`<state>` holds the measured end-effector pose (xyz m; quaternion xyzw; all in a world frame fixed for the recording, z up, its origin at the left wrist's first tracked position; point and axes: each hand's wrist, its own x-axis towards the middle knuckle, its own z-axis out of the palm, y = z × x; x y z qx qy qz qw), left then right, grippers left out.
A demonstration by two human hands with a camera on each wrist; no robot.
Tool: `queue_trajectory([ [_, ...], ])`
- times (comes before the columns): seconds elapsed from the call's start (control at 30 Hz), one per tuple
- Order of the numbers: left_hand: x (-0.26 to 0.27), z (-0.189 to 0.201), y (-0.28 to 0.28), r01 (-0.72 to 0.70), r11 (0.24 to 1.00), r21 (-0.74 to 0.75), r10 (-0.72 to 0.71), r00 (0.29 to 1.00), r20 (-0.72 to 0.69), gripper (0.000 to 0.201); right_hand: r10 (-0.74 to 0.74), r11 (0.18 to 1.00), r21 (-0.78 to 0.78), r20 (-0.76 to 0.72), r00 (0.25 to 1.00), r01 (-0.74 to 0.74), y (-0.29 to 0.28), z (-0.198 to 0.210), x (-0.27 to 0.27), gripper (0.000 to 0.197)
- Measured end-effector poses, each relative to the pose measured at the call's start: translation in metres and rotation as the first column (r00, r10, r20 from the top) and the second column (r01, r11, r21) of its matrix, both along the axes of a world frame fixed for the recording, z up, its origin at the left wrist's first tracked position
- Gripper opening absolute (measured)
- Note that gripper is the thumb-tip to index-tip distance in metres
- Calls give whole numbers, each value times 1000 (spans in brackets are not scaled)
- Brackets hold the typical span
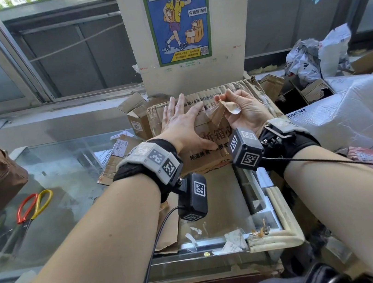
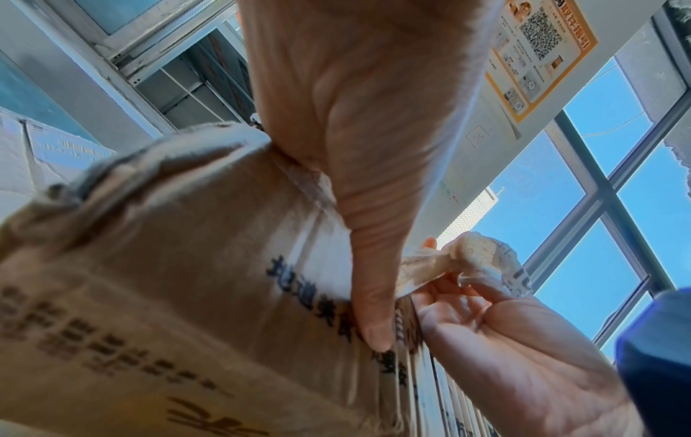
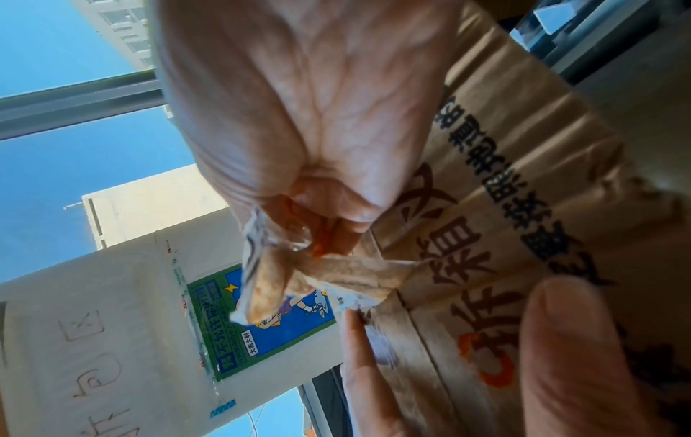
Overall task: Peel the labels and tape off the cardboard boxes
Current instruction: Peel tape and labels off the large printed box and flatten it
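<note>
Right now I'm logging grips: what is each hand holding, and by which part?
The right hand pinches the peeled, crumpled free end of the tape strip. The left hand holds nothing; it presses flat on the cardboard box.

Under the flat left hand (image 1: pixel 181 120), the cardboard box (image 1: pixel 206 148) looks matt, brown and creased, printed in dark ink. Pinched in the right hand (image 1: pixel 241 109), the tape (image 1: pixel 222 111) is thin glossy film, crinkled, with torn brown paper fibres stuck to it.
</note>
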<state>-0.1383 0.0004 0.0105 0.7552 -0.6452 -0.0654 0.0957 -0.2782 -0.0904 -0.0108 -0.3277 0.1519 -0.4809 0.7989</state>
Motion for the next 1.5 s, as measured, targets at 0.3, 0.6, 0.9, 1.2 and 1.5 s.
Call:
queue_trajectory([
  [0.3,1,0,0,-13,1000,3,12,1000,17,111,-281,897,-438,-461,842,60,13,15,-1,19],
  [0.6,3,-1,-1,-6,1000,-2,6,999,34,111,-335,689,-580,-786,519,-435,24,32,-13,44],
  [0.9,0,-1,3,-12,1000,6,12,999,52,111,-648,516,-682,-707,284,-519,16,28,-7,44],
  [1.2,-1,0,3,-19,1000,19,18,998,59,113,-666,519,-793,-609,431,-319,16,16,-1,12],
  [1.5,-3,1,1,-16,1000,22,15,998,60,114,-443,762,-628,-682,582,-156,8,6,-6,9],
])
